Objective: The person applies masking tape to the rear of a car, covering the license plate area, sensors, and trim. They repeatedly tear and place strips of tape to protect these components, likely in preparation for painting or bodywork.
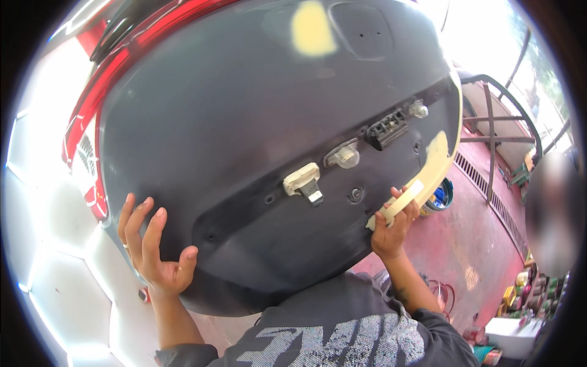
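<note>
In front of me is a large car tailgate panel in matt dark grey, with a pale-yellow filler patch near its top and more filler along its right edge. My left hand is open, fingers spread, at the panel's lower left edge; whether it touches is hard to tell. Closed at the lower right edge, my right hand grips a narrow pale-yellow bar against the panel; its exact kind is unclear. Lamp fittings and a black connector sit in the slanting recess.
A red tail light borders the panel's left side. Beyond the right edge are a bucket, a dark metal frame and a floor grating. Tape rolls and a white box lie at lower right, below a blurred shape.
</note>
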Available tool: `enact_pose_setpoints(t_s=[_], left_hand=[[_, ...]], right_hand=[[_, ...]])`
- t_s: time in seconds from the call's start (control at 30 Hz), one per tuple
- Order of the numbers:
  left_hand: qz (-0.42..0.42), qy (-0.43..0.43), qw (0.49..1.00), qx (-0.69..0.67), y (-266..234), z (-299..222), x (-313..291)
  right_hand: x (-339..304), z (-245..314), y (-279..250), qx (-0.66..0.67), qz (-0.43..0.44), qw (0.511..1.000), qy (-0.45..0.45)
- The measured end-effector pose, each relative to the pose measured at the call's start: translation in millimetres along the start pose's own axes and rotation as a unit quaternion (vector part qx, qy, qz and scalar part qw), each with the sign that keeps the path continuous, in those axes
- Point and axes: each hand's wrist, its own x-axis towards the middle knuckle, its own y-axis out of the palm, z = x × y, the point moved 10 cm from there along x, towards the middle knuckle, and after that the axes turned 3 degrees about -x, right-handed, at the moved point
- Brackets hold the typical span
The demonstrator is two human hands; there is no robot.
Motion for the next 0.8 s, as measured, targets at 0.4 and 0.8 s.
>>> enact_pose_setpoints(t_s=[0.4, 0.8], left_hand=[[0.006, -0.065, 0.925, -0.375, 63.0, -123.5, 54.5], [0.027, -0.065, 0.922, -0.380, 80.4, -160.4, 46.9]], right_hand=[[73.5, 87.8, -23.8, 0.290, 0.254, 0.923, -0.009], [67.5, 130.9, -32.3, 0.147, 0.257, 0.936, -0.190]])
